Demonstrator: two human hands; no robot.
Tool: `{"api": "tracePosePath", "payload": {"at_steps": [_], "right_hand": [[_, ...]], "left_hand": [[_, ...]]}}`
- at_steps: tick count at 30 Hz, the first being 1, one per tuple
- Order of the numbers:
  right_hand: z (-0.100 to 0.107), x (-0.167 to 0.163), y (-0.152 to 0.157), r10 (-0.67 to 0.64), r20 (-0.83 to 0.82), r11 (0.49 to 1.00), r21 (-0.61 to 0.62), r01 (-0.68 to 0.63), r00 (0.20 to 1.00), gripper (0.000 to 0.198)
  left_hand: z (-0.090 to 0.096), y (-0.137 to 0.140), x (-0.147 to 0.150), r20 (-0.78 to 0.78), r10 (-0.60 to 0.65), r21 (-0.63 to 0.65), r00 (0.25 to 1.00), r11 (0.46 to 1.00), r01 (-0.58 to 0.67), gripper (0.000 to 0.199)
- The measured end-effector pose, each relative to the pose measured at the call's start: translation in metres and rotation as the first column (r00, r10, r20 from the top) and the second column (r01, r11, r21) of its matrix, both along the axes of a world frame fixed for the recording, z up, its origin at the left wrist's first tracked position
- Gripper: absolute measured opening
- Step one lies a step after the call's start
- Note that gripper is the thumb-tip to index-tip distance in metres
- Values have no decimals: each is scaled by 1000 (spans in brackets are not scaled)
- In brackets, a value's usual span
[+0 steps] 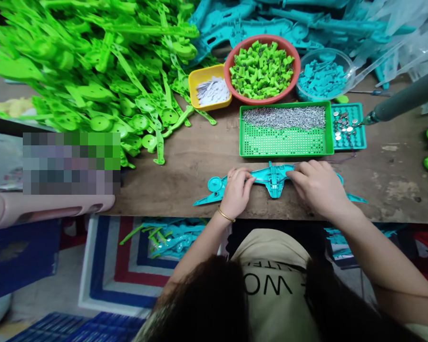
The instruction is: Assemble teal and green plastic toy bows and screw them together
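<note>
A long turquoise plastic part [274, 189] lies on the table in front of me, its inner side up. It has a round disc at the left and narrow tips at both ends. A thin dark line, perhaps a wire, runs across its middle. My left hand [237, 187], with a gold bangle at the wrist, is closed on the part left of its middle, thumb and forefinger pinched. On the other side my right hand [317, 183] has its fingers closed at the part too. Its fingertips are partly hidden.
Behind the part stand a green basket [285, 151] of small screws, a turquoise tray [361, 138] of metal discs, a red bowl [231, 88], a yellow tray [210, 107] and a clear bowl [349, 78]. A power screwdriver [395, 102] reaches in from the right. Green parts [100, 90] are heaped left.
</note>
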State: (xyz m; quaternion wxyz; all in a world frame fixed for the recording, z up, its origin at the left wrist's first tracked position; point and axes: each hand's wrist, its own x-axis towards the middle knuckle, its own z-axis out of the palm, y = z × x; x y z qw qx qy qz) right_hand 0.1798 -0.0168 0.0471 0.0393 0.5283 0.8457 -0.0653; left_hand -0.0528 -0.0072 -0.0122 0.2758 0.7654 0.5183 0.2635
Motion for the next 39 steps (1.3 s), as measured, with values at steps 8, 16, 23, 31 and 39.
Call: {"api": "tracePosePath", "payload": {"at_steps": [8, 16, 23, 31, 39], "right_hand": [[-13, -11, 0, 85, -80, 985, -144, -96, 993, 24], [-28, -6, -10, 83, -161, 995, -37, -90, 983, 30], [-16, -10, -4, 129, -32, 985, -113, -132, 991, 30], [-12, -7, 0, 178, -1, 982, -60, -177, 984, 25], [-7, -4, 7, -211, -108, 954, 195, 229, 971, 39]], "left_hand": [[-2, -2, 1, -27, 7, -14, 1000, 1000, -8, 11], [-1, -1, -1, -17, 3, -11, 1000, 1000, -3, 11], [-1, -2, 1, 2, 23, -23, 1000, 999, -23, 12], [-2, -1, -1, 102, 77, -11, 992, 997, -77, 14], [-6, -4, -2, 247, 242, -23, 938, 970, -244, 17]]}}
